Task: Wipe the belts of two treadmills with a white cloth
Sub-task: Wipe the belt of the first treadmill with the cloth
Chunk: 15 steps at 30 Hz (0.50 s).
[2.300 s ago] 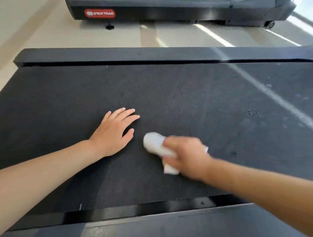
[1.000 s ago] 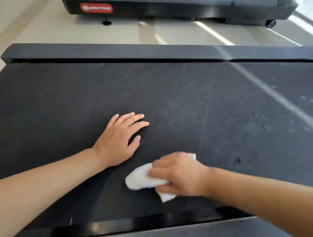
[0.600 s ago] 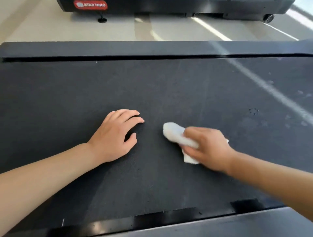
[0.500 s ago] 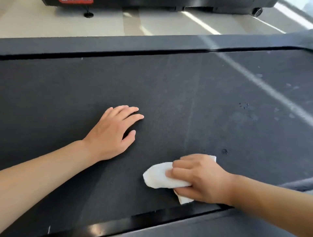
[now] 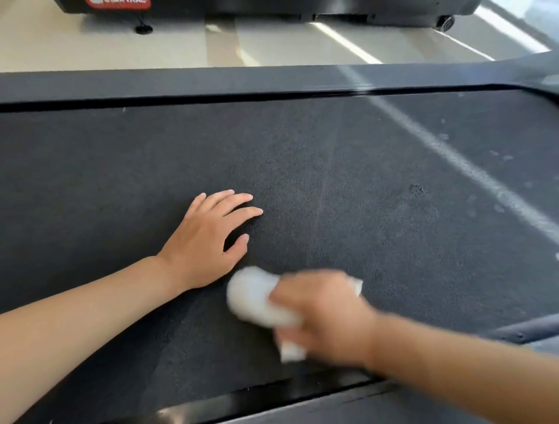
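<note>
Head view, dark textured belt point(image 5: 348, 169), left hand point(image 5: 205, 239) flat, right hand point(image 5: 329, 314) gripping white cloth point(image 5: 254, 298), pale floor point(image 5: 90, 45) beyond

We see a pale beige floor point(image 5: 90, 48) at the far side, crossed by bright sunlight streaks point(image 5: 344, 42) toward the far right.

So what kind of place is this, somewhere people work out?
Most likely a gym. The right hand rubs a white cloth over a wide treadmill belt, and a second machine with a red brand label stands across the pale floor.
</note>
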Tool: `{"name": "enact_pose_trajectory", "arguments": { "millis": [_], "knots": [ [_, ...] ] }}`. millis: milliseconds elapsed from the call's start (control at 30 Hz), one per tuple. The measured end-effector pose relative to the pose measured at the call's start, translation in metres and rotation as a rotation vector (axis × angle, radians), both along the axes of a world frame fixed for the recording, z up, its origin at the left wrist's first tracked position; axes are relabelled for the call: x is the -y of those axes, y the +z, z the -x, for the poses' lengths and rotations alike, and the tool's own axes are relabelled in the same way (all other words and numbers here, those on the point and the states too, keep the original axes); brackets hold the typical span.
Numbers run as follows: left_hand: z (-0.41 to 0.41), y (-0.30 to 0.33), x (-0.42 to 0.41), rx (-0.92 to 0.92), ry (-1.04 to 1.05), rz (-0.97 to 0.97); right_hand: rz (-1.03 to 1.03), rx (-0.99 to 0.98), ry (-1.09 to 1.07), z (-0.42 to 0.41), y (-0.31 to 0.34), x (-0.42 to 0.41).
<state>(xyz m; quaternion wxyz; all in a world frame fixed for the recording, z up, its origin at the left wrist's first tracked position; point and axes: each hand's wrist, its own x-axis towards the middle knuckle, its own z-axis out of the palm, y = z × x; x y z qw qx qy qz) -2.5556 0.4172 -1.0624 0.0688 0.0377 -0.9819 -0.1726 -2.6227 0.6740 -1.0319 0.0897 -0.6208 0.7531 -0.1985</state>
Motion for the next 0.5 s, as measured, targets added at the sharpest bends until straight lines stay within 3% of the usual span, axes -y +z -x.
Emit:
{"name": "enact_pose_trajectory", "arguments": {
  "millis": [67, 133, 167, 233, 333, 400, 500],
  "knots": [
    [0.000, 0.000, 0.000, 0.005, -0.002, 0.003, -0.079, 0.013, 0.391, -0.033, -0.002, -0.006],
    [0.001, 0.003, 0.000, 0.022, -0.016, 0.005, -0.052, 0.015, 0.417, -0.009, -0.003, -0.001],
    [0.001, 0.004, 0.003, 0.039, -0.032, 0.017, 0.010, 0.003, 0.283, 0.016, -0.002, 0.006],
    [-0.001, 0.006, 0.014, 0.076, -0.074, 0.060, 0.100, -0.042, -0.207, 0.097, -0.004, 0.025],
    [-0.009, 0.014, 0.040, 0.086, 0.001, 0.065, -0.034, -0.157, -0.910, 0.212, 0.005, 0.037],
    [-0.017, 0.017, 0.069, 0.077, 0.133, 0.042, -0.065, -0.217, -1.015, 0.216, 0.005, 0.052],
    [-0.035, 0.015, 0.113, 0.080, 0.261, 0.065, -0.011, -0.191, -0.729, 0.131, 0.000, 0.088]
  ]
}}
